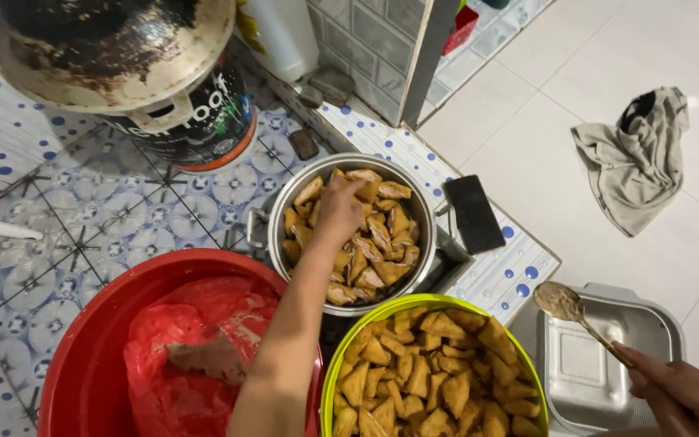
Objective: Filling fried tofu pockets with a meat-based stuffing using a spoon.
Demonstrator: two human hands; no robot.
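Note:
My left hand (337,212) reaches down into a round metal pot (285,194) filled with golden fried triangular pieces (386,243). Its fingers rest curled on the pieces near the pot's far side; whether they grip one is hidden. My right hand (673,392), at the lower right, holds a metal spoon (561,302) by its handle. The spoon's bowl carries a brownish paste and hangs over the corner of a square metal tray (608,360). A green-rimmed bowl (414,301) heaped with more fried pieces sits between my two arms.
A red basin (82,340) holding a red plastic bag (196,324) stands at the lower left. A black flat slab (473,213) lies on the dotted tile ledge. A sooty pot bottom (115,48) rests on a black bucket. A grey cloth (637,158) lies on the floor.

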